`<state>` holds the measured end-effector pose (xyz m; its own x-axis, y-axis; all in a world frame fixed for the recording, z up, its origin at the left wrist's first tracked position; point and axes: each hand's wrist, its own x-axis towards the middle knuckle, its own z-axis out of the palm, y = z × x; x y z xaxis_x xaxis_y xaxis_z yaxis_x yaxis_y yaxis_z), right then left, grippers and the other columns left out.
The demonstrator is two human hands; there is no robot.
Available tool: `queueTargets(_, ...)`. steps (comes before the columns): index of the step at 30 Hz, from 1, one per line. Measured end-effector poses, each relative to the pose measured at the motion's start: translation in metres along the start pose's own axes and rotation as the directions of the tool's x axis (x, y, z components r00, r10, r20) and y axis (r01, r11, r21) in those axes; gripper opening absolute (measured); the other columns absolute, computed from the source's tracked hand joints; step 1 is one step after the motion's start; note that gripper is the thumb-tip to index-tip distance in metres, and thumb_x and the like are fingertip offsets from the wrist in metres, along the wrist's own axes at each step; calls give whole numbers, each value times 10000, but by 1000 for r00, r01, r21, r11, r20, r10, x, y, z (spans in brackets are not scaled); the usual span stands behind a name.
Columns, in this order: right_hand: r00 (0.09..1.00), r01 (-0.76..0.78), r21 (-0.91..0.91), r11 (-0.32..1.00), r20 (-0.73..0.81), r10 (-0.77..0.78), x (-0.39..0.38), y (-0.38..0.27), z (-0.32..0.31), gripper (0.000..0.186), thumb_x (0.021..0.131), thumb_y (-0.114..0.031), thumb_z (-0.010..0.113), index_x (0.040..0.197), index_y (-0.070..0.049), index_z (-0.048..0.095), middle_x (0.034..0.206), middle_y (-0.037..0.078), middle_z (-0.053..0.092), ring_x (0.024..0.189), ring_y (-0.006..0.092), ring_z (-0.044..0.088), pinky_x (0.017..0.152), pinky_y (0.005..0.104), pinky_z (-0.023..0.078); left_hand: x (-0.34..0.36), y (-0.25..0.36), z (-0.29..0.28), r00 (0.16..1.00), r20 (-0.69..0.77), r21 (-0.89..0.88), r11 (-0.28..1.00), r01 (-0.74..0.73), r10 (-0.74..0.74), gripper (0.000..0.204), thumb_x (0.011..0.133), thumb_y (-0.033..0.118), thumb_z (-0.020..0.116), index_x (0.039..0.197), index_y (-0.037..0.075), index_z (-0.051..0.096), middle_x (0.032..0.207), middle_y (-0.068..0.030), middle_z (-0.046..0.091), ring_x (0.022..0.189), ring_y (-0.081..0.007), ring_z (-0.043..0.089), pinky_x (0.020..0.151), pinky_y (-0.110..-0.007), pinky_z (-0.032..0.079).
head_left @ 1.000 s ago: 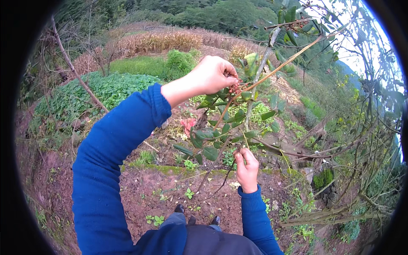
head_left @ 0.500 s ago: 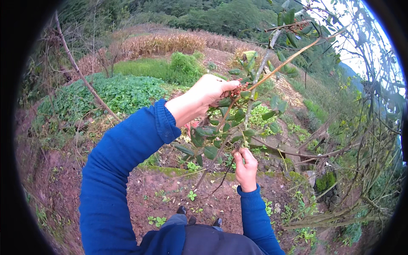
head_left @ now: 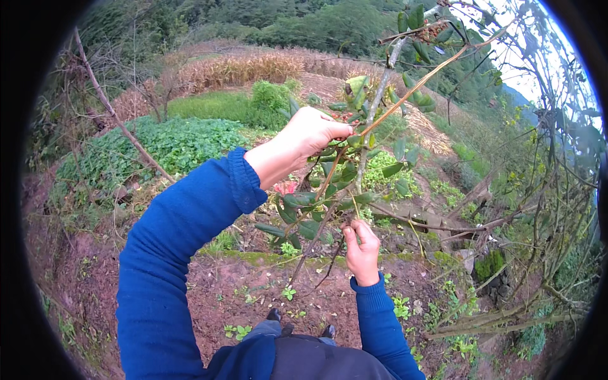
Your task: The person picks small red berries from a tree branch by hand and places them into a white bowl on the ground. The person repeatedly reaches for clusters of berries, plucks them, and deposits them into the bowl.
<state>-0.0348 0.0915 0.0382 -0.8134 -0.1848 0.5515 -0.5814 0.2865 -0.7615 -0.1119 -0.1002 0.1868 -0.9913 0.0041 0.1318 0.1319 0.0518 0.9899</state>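
**Two hands on a leafy branch above a terraced slope**

Your left hand (head_left: 310, 133) is raised to a leafy branch (head_left: 345, 174), its fingers closed in a pinch around the twig where a small cluster of red berries (head_left: 344, 116) sits among the leaves. Your right hand (head_left: 362, 248) works lower, its fingers pinched on the thin stem just under the lowest leaves, steadying it. The branch rises between your two hands and runs on up and to the right as a long orange-brown stem (head_left: 418, 82), toward more berries (head_left: 432, 30) near the top of the view.

To do this well, keep the lower hand firm, so that the twig cannot whip while the upper fingers work. Pinch close to the berries rather than on the leaves; the leaves look tough and glossy, and are likely to tear or slip. Watch the grey branch (head_left: 380, 88) crossing behind the left hand, since twigs like it can snag a blue sleeve (head_left: 183, 247). Whether the fingertips of the left hand already grip the berries themselves cannot be told, as the knuckles hide them.

Below, bare red-brown soil (head_left: 253, 297) falls to your shoes (head_left: 273, 314). A plot of green plants (head_left: 171, 142) and a patch of dry yellow stalks (head_left: 247, 66) lie well apart, farther down the slope.
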Motion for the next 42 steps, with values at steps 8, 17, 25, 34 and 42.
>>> queueTargets(8, 999, 21, -26, 999, -31, -21, -1, 3, 1, 117, 852, -80, 544, 835, 33, 570, 749, 79, 553, 678, 154, 518, 635, 257, 421, 4, 4, -6, 992, 7, 438, 891, -118, 128, 175, 734, 181, 643, 692, 12, 664, 553, 24, 516, 536, -42, 423, 500, -254, 355)
queueTargets(17, 999, 18, -3, 1000, -33, -18, 0, 0, 2, 124, 857, -86, 544, 836, 35, 565, 751, 72, 548, 678, 142, 510, 627, 249, 415, 1, -1, 0, 999, 11, 122, 992, -33, 32, 160, 759, 136, 635, 665, 7, 627, 550, 13, 528, 475, -50, 421, 442, -235, 298)
queueTargets(25, 1000, 5, 14, 1000, -21, -5, 6, -5, 13, 123, 855, -85, 554, 847, 36, 574, 762, 68, 557, 687, 133, 514, 630, 245, 416, -5, 3, -1, 994, 23, -323, 940, 109, -107, 171, 779, 112, 609, 630, 44, 559, 479, 35, 413, 382, -50, 308, 368, -232, 182)
queueTargets(34, 999, 20, 15, 1000, -36, -19, 6, -2, 16, 118, 850, -78, 558, 851, 37, 581, 769, 79, 571, 695, 150, 530, 647, 255, 429, 2, 10, -45, 991, 61, 468, 874, -132, 117, 188, 749, 193, 632, 726, 10, 669, 598, 15, 576, 546, -51, 471, 515, -236, 378)
queueTargets(42, 998, 41, 6, 999, -40, -40, 8, 3, 15, 128, 854, -91, 560, 857, 35, 580, 766, 77, 568, 693, 145, 526, 642, 255, 427, -3, 30, -74, 964, 248, 506, 835, -217, 101, 168, 778, 164, 642, 825, 8, 684, 626, 6, 602, 524, -39, 473, 485, -210, 389)
